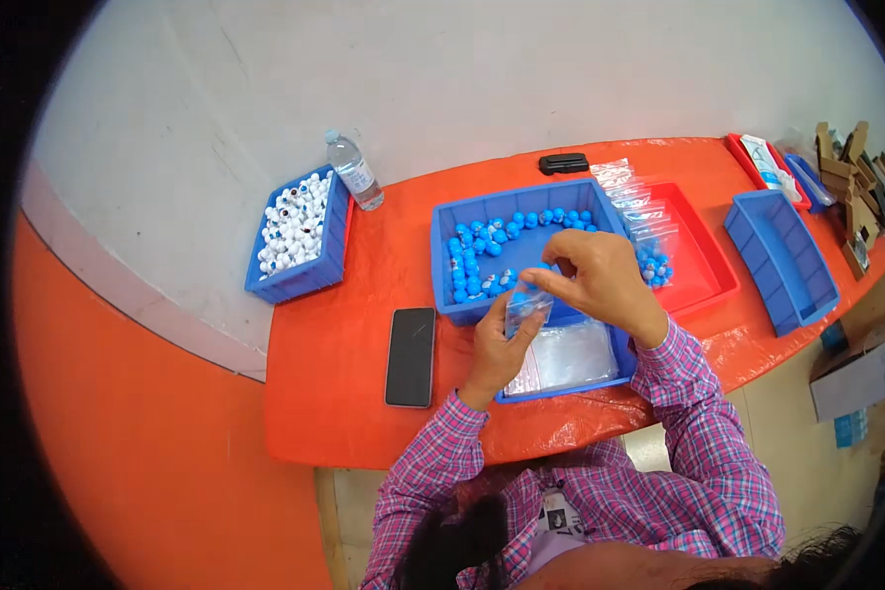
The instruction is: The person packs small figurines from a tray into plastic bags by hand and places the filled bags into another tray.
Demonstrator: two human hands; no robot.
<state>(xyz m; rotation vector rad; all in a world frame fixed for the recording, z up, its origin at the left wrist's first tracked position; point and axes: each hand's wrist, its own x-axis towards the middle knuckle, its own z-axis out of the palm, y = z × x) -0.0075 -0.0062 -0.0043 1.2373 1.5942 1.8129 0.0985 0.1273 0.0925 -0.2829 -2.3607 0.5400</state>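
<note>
My left hand (pixel 499 356) is closed on a small clear plastic bag (pixel 528 307), held upright in front of me. My right hand (pixel 600 275) is just above the bag's mouth, thumb and index finger pinched together. Something blue shows at those fingertips, but I cannot tell if it is held or lies behind. Under the hands is a blue bin (pixel 446 221) with many small blue balls (pixel 472 265) along its sides. Closer to me, a smaller blue tray (pixel 560 393) holds a stack of flat clear bags (pixel 575 356).
Right of the bin, filled zip bags (pixel 654 265) lie over a red tray (pixel 703 261). Beyond stands another blue bin (pixel 782 261). On the left are a blue bin of white balls (pixel 295 226), a water bottle (pixel 356 172) and a phone (pixel 410 358). A black object (pixel 563 163) lies at the back.
</note>
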